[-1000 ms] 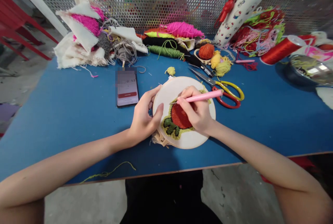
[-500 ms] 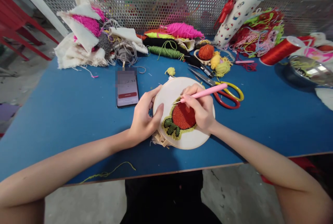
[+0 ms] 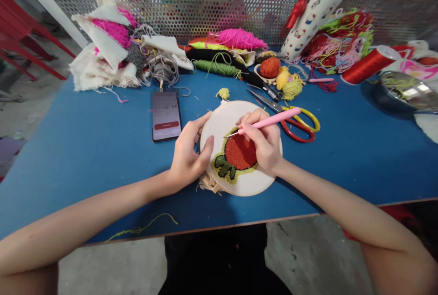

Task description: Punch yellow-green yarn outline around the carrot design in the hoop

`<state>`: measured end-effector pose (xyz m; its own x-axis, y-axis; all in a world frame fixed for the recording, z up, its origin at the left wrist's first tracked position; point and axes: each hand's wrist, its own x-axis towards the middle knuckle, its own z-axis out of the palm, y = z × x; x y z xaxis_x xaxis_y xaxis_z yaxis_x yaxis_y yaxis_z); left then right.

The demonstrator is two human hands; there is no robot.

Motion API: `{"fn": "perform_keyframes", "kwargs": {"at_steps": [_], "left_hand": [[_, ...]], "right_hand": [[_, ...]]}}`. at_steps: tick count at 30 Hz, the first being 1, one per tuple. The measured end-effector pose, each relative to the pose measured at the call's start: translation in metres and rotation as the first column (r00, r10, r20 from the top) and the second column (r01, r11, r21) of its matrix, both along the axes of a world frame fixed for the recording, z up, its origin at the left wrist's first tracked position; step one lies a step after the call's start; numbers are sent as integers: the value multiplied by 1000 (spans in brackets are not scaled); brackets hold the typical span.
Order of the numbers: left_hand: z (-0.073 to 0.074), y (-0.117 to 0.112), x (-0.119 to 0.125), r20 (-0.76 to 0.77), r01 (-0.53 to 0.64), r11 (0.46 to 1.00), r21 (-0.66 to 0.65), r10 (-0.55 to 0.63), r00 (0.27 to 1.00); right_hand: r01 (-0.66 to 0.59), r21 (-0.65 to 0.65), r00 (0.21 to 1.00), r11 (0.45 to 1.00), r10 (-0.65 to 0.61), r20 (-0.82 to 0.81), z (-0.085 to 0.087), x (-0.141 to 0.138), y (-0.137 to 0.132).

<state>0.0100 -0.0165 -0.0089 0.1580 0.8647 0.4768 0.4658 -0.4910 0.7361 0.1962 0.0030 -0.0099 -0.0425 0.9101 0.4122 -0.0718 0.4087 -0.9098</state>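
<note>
My left hand grips the left rim of a round embroidery hoop, thumb on the white cloth and fingers at the edge. On the cloth is a looped yarn design: a red round shape with dark green leaves and a yellow-green border. My right hand is closed around a pink punch needle, resting over the right part of the hoop. The needle's metal tip is at the upper left border of the design; whether it pierces the cloth I cannot tell.
Scissors with red and yellow handles lie right of the hoop. A phone lies to the left. Yarn bundles, a white tumbler, a red thread spool and a metal bowl line the back and right.
The needle's tip has shifted slightly left and down along the design's border. My left hand keeps its hold on the hoop. The view has moved very slightly.
</note>
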Motion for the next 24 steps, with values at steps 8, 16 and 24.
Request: {"fn": "perform_keyframes", "kwargs": {"at_steps": [8,16,24], "left_hand": [[0,0,1,3,-6,1000,26,6,1000],[0,0,0,9,5,1000,9,-5,1000],[0,0,0,13,5,1000,0,-5,1000]], "right_hand": [[-54,146,946,988,4,324,3,-3,-3],[-98,91,944,991,64,324,5,-2,-4],[-44,-48,997,998,41,-58,0,1,1]]}}
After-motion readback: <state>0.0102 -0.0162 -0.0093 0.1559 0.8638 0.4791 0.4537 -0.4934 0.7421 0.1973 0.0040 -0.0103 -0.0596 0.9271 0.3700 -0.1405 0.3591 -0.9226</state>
